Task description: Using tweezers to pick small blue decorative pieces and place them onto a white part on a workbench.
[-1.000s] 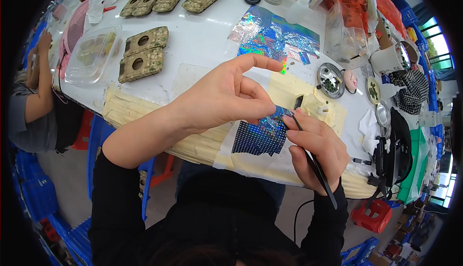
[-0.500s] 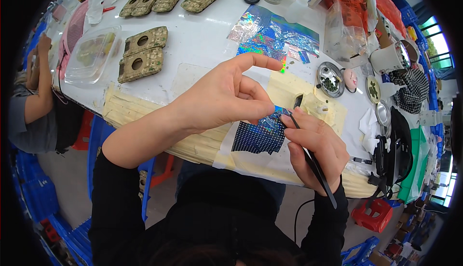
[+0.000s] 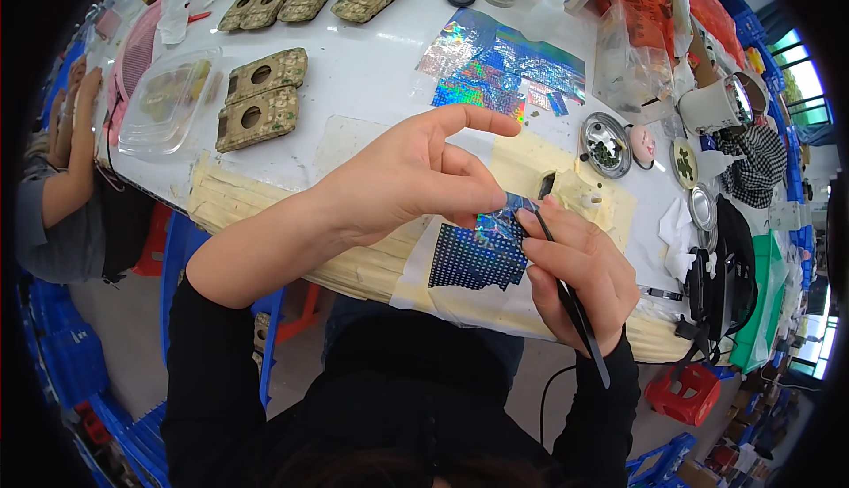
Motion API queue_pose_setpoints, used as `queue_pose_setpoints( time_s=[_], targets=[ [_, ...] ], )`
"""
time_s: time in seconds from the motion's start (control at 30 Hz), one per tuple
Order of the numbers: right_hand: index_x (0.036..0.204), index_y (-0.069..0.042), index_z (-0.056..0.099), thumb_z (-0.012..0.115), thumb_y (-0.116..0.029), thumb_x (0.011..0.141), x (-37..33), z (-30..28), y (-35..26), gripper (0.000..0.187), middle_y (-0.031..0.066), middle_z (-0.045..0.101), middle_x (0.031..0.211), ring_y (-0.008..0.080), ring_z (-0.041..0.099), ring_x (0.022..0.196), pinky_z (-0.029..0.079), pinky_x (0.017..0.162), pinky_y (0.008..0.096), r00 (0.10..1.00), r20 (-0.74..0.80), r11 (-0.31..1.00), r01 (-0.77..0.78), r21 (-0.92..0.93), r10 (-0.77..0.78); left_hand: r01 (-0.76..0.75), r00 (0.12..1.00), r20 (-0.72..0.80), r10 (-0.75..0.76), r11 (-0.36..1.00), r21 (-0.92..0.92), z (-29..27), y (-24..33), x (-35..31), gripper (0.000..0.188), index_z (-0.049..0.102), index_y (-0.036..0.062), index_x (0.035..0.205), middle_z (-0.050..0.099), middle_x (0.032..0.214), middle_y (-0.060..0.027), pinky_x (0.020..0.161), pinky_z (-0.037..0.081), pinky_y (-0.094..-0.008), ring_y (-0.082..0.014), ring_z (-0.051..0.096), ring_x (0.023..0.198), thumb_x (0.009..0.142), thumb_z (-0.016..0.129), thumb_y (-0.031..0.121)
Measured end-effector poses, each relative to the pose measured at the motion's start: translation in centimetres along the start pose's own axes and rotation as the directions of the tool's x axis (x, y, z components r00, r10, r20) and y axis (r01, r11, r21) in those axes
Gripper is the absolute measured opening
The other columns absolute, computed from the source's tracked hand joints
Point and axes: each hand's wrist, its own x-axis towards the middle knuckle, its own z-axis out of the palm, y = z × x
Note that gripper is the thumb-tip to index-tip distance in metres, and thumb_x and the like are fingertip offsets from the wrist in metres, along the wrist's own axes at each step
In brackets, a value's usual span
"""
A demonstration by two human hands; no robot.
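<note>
My left hand (image 3: pixel 420 174) pinches the upper edge of a shiny dark-blue holographic sheet (image 3: pixel 473 258) with rows of small pale dots. Its index finger stretches out above. Black tweezers (image 3: pixel 570 302) lie in my right hand (image 3: pixel 584 267), their back end pointing down toward my wrist and their tips close to my left fingertips at the sheet's top. Whatever sits right at the tips is too small to make out. Under the sheet is white paper (image 3: pixel 409 283) at the table's near edge. More holographic sheets (image 3: pixel 504 59) lie beyond my hands.
Camouflage-painted model tank hulls (image 3: pixel 256 118) stand at the left and far left. A clear plastic box (image 3: pixel 168 103) is beside them. To the right are a round metal dish (image 3: pixel 606 148) with small green pieces, a white cup (image 3: pixel 712 108) and a black bag (image 3: pixel 734 258). Another person's arm (image 3: pixel 75 156) shows at far left.
The dotted sheet has shifted slightly right and down. My hands stay close together, with the tweezers turned only a little. The other person's hands at far left have moved.
</note>
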Motion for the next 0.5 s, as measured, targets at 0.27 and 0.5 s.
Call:
queue_pose_setpoints(
  time_s=[0.27,0.5],
  targets=[
    [0.098,0.0,0.065,0.079,-0.005,0.074,-0.04,-0.3,-0.15,0.028,0.0179,0.07,0.1,0.0338,0.069,0.096,0.057,0.089,0.0442,1.0,0.016,1.0,0.006,0.025,-0.007,0.026,0.999,0.023,-0.024,0.998,-0.049,0.14,0.09,-0.13,0.066,0.035,-0.002,0.142,0.066,0.077,-0.002,0.062,0.045,-0.0196,-0.005,0.058,0.067,0.085,0.068,0.006],
    [0.1,0.001,0.064,0.077,-0.003,0.076,-0.61,-0.16,0.25,0.027,0.0195,0.071,0.098,0.0337,0.069,0.096,0.055,0.089,0.0411,0.994,-0.014,0.979,-0.107,0.174,0.111,-0.01,1.0,0.022,0.01,1.0,-0.015,0.23,0.05,-0.15,0.066,0.036,-0.0022,0.142,0.066,0.075,-0.0024,0.06,0.045,-0.0192,-0.0052,0.058,0.066,0.084,0.069,0.004]
  ],
)
